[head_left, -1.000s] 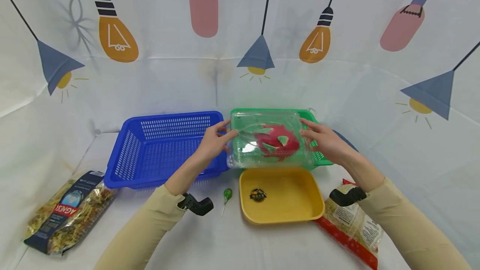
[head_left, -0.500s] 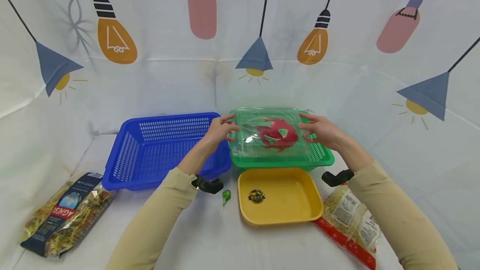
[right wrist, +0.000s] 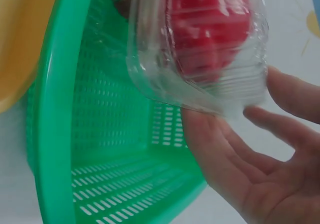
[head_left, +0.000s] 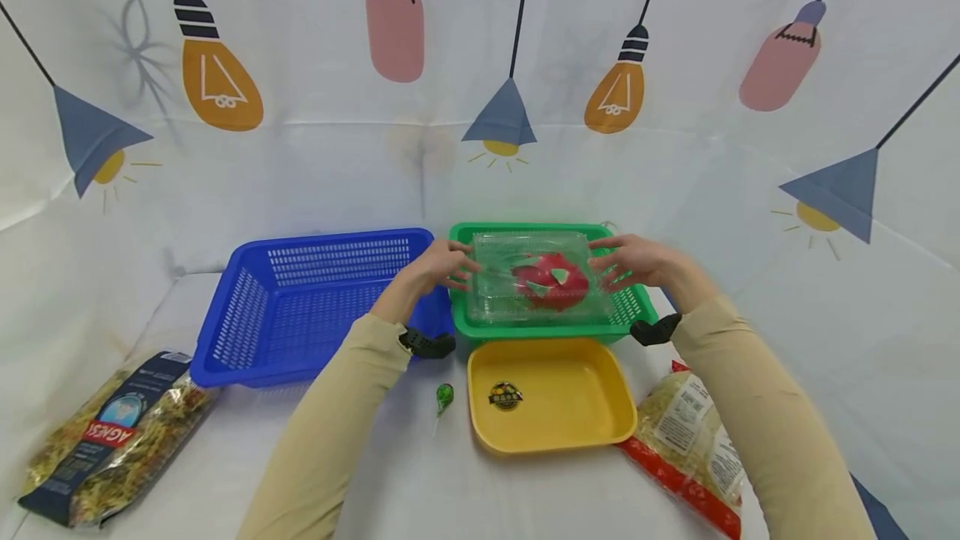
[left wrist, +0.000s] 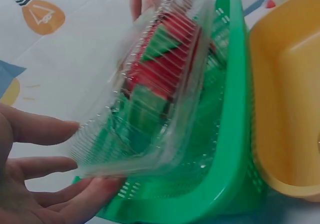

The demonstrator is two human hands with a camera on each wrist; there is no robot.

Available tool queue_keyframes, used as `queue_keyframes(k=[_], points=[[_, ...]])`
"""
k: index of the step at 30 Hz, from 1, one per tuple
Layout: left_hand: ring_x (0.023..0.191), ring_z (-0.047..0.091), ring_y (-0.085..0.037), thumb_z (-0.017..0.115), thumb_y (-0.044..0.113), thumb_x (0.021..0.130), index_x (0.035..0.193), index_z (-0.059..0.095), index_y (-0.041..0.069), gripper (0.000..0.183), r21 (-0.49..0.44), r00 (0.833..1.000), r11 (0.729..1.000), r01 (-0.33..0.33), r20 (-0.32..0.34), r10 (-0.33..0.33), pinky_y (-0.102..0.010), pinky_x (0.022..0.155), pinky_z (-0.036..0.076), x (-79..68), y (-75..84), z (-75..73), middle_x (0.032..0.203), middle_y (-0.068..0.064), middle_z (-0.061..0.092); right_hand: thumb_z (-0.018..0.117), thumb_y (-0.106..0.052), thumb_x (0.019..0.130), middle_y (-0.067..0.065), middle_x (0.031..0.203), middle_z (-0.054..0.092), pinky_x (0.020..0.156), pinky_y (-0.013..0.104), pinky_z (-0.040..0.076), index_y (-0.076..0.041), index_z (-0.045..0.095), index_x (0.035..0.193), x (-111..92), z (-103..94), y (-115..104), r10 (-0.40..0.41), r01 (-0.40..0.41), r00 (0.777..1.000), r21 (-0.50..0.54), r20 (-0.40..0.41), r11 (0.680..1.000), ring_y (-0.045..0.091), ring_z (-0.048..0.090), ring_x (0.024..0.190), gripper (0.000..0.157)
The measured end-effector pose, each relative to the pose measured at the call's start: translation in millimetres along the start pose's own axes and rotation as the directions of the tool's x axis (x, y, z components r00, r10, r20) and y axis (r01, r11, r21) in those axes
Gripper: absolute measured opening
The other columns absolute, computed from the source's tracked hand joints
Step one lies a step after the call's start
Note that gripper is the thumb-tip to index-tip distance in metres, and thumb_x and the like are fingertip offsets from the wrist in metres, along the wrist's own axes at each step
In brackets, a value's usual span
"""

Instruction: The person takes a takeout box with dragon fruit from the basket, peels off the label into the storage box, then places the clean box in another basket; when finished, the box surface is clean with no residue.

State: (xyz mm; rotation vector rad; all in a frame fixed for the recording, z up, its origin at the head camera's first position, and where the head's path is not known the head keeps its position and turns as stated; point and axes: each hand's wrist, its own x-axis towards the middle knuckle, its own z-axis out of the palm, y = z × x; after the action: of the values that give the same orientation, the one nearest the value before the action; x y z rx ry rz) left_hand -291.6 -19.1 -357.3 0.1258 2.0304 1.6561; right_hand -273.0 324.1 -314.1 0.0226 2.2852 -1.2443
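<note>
A clear plastic clamshell box [head_left: 491, 298] with a red dragon fruit [head_left: 566, 286] in it is at the green basket [head_left: 555, 330], within its rim in the head view. My left hand [head_left: 438, 263] holds the box's left end; in the left wrist view its thumb and fingers [left wrist: 42, 166] are at that end, some reaching underneath. At the opposite end is my right hand [head_left: 637, 263], its thumb [right wrist: 295, 94] at one side and its other fingers under the corner. Both wrist views show the box tilted over the basket.
Left of the green basket stands a blue basket [head_left: 258, 376]. A yellow tray [head_left: 592, 398] sits in front, with a green lollipop [head_left: 445, 397] beside it. A pasta bag [head_left: 120, 432] lies far left, a red-banded bag [head_left: 690, 440] on the right. Behind hangs a printed white cloth [head_left: 322, 173].
Both hands have carried the box away from me, clear of the yellow tray, and lowered it into the green basket's outline. The head view has shifted slightly.
</note>
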Motion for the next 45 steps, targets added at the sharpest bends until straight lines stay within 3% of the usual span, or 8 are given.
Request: queue_keyframes(k=[7,15,19,23,27,33,40,45], points=[[0.125,0.056,-0.041,0.058,0.002,0.098,0.151,0.034,-0.007,0.059,0.145,0.999,0.989,-0.02,0.05,0.013,-0.04,0.093,0.056,6.9,-2.6,4.3,0.155,-0.024,0.036,0.054,-0.013,0.103,0.028,0.161,0.017,0.101,0.051,0.05,-0.007,0.017,0.16,11.9,1.1,14.8,0.037,-0.038,0.998,0.014,0.045,0.999,0.046,0.053,0.126,0.068],[0.113,0.062,-0.037,0.06,0.004,0.098,0.148,0.033,-0.01,0.058,0.342,1.0,0.94,-0.012,0.006,0.011,-0.039,0.091,0.056,13.8,-5.7,25.9,0.152,-0.028,0.036,0.052,-0.009,0.103,0.028,0.163,0.01,0.101,0.051,0.05,-0.009,0.013,0.161,19.3,2.7,28.7,0.065,-0.066,0.997,0.018,0.04,0.998,0.045,0.051,0.126,0.069],[0.099,0.064,-0.032,0.058,0.004,0.099,0.141,0.041,-0.009,0.047,0.417,1.0,0.909,0.016,-0.021,-0.008,-0.04,0.088,0.056,19.3,-9.9,32.6,0.142,-0.026,0.044,0.051,-0.006,0.103,0.029,0.16,0.018,0.1,0.05,0.051,-0.01,0.014,0.161,25.4,4.2,33.3,0.083,-0.082,0.996,-0.01,0.032,0.997,0.039,0.058,0.11,0.069],[0.093,0.064,-0.031,0.058,0.004,0.099,0.135,0.045,-0.007,0.04,0.416,0.999,0.909,0.03,-0.03,-0.019,-0.041,0.086,0.056,27.0,-16.0,36.0,0.132,-0.025,0.05,0.049,-0.004,0.103,0.03,0.155,0.027,0.102,0.051,0.05,-0.007,0.014,0.161,29.3,7.1,37.6,0.089,-0.087,0.995,-0.055,0.043,0.995,0.031,0.057,0.093,0.068],[0.086,0.063,-0.029,0.058,0.003,0.099,0.141,0.04,-0.009,0.047,0.395,1.0,0.918,0.025,-0.016,-0.021,-0.043,0.088,0.056,31.8,-19.4,37.9,0.131,-0.026,0.05,0.045,-0.004,0.104,0.03,0.159,0.019,0.104,0.051,0.048,-0.004,0.011,0.16,28.8,8.5,40.9,0.076,-0.071,0.995,-0.086,0.064,0.994,0.03,0.056,0.096,0.066],[0.063,0.047,-0.016,0.055,0.004,0.101,0.15,0.031,-0.008,0.056,0.369,1.0,0.929,0.024,0.004,-0.028,-0.044,0.093,0.054,34.0,-17.6,41.4,0.137,-0.028,0.046,0.043,-0.004,0.105,0.03,0.16,0.015,0.103,0.052,0.048,-0.004,0.01,0.16,30.9,4.2,43.4,0.06,-0.053,0.997,-0.107,0.058,0.993,0.029,0.055,0.094,0.064],[0.099,0.064,-0.034,0.053,0.003,0.101,0.148,0.033,-0.006,0.052,0.41,1.0,0.912,0.018,-0.005,-0.018,-0.043,0.091,0.055,39.3,-15.5,45.5,0.15,-0.026,0.037,0.041,-0.001,0.105,0.03,0.163,0.005,0.102,0.052,0.048,-0.002,0.006,0.16,35.3,0.9,42.7,0.063,-0.052,0.995,-0.146,0.075,0.988,0.028,0.05,0.086,0.065],[0.095,0.063,-0.034,0.05,0.003,0.102,0.148,0.031,-0.006,0.051,0.443,1.0,0.896,0.017,0.003,-0.02,-0.048,0.092,0.054,42.6,-15.3,47.9,0.151,-0.026,0.035,0.039,0.0,0.105,0.03,0.163,0.005,0.102,0.051,0.048,0.0,0.005,0.159,37.0,1.9,43.6,0.066,-0.051,0.995,-0.189,0.073,0.981,0.025,0.047,0.083,0.063]])
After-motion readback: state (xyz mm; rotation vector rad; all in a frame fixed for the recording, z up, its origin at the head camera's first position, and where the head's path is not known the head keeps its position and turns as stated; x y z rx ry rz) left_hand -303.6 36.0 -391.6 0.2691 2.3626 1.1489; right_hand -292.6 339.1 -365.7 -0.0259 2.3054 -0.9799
